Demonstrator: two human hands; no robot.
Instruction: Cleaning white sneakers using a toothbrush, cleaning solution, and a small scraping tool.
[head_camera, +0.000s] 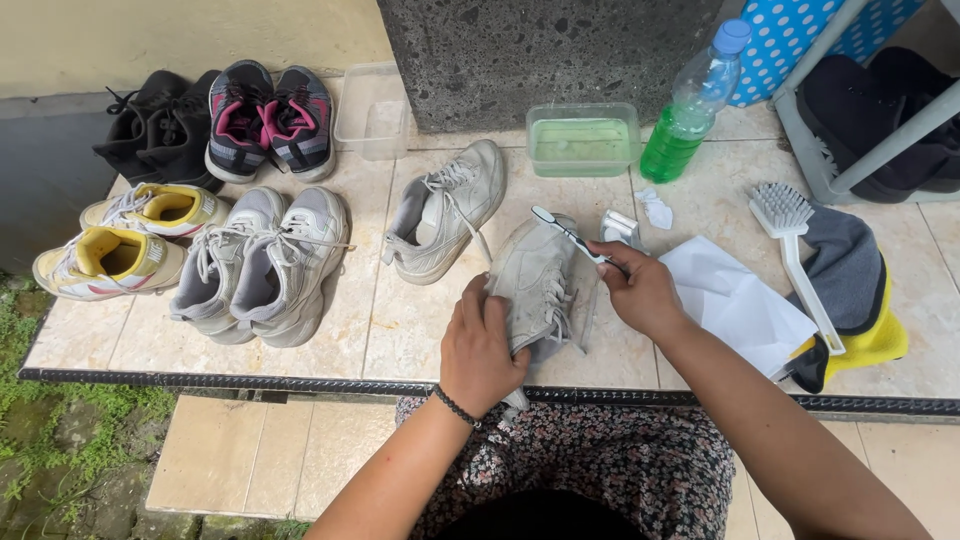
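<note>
left hand (482, 347): closed over the near end of a dirty white sneaker (540, 280), fingers wrapped on its heel part, pinning it to the tiled ledge (400, 330) near the front edge; a dark bead bracelet (456, 407) sits on the wrist.
right hand (640, 290): clamped on the handle of a toothbrush (568, 233), whose bristled head lies on the far part of the same sneaker.
second white sneaker (440, 215): just left of the held one, laces loose, apart from it.
pair of grey-white sneakers (262, 262): further left, side by side.
pair of yellow-lined sneakers (125, 235): at the far left edge.
pink-and-grey pair (270, 120) and black pair (160, 125): at the back left, against the wall.
clear plastic tub (372, 120): behind the second sneaker.
green tub of liquid (583, 140): far, behind the held sneaker.
plastic bottle of green liquid (690, 110): just right of the tub, blue cap.
white scrub brush (795, 240): to the right, lying over a grey and yellow cloth (855, 290).
white sheet (735, 300): between right hand and brush.
</note>
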